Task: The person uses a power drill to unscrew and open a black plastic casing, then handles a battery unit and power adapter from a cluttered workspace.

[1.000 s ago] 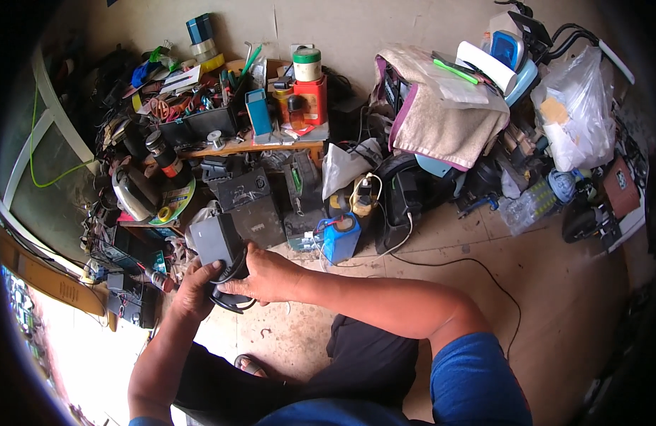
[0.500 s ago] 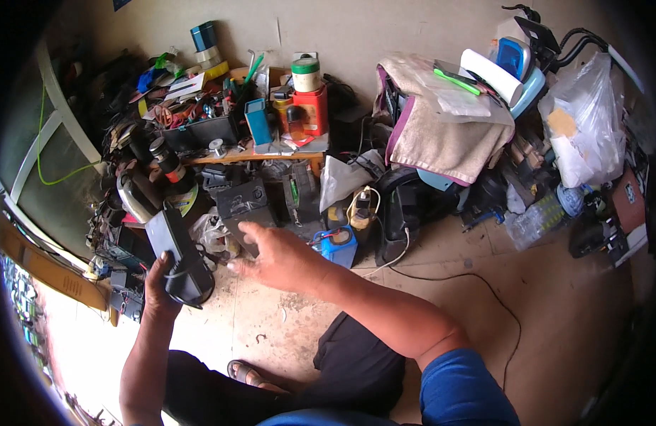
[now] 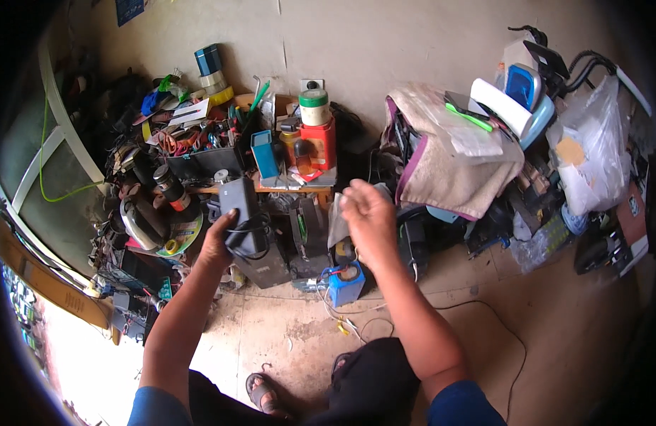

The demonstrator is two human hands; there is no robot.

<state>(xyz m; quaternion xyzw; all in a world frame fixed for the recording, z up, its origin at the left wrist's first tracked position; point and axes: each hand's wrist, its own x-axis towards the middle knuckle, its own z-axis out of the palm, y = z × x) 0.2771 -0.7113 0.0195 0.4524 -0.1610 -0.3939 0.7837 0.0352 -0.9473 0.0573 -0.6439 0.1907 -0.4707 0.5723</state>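
My left hand (image 3: 216, 245) grips a dark grey box-shaped charger (image 3: 238, 206), upright, with a black cable (image 3: 251, 233) looped about its lower part. My right hand (image 3: 370, 219) is raised, fingers loosely bent and apart, with nothing visible in them. Just behind it shows a piece of pale plastic sheeting (image 3: 336, 220). Below and left of that hand, a blue battery pack (image 3: 346, 284) with red wires stands on the floor. Behind the charger is a larger dark box (image 3: 268, 268), partly covered by it.
A low bench (image 3: 299, 189) holds tools, a red container (image 3: 319, 142) and a green-lidded jar (image 3: 314, 108). A cloth-covered seat (image 3: 456, 170) stands at right, beside a clear plastic bag (image 3: 591, 156). Thin cables (image 3: 477, 304) trail over the floor.
My left hand has carried the charger rightward, in front of the larger dark box. My right hand has moved right and up, away from the charger. The head view has shifted slightly.
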